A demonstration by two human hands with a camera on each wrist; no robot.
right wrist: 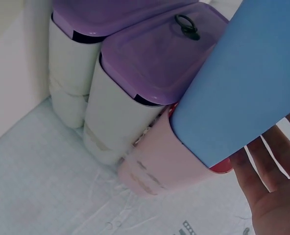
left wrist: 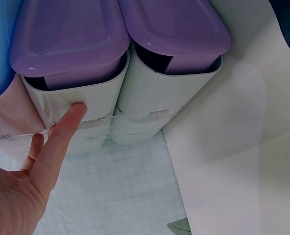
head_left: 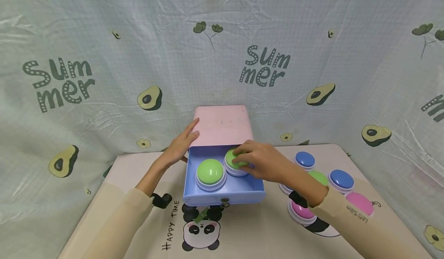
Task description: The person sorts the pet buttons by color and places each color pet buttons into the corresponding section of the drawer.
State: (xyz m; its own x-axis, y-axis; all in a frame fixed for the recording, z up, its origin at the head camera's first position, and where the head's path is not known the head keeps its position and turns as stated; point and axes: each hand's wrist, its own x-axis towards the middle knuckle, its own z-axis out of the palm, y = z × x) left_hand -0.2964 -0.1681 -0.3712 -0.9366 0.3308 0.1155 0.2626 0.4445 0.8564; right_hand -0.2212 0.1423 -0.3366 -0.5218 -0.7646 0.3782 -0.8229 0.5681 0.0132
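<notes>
Blue drawer (head_left: 243, 198) is seen partly out of a pink casing (head_left: 222, 126) at the centre of the head view. Inside, the left green button (head_left: 210, 170) is seated towards the lower left of the drawer. The right green button (head_left: 229, 160), in the drawer's upper right, is gripped from above by the bent fingers of the right hand (head_left: 265, 159). The casing's left edge is touched by the left hand (head_left: 178, 146), its fingers extended and nothing enclosed by them. At the lower right, more blue, green and pink buttons (head_left: 341, 179) are spread on the surface (head_left: 270, 228), partly covered by the right arm. In the left wrist view, purple drawers (left wrist: 69, 39) are framed by white casings (left wrist: 157, 98).
</notes>
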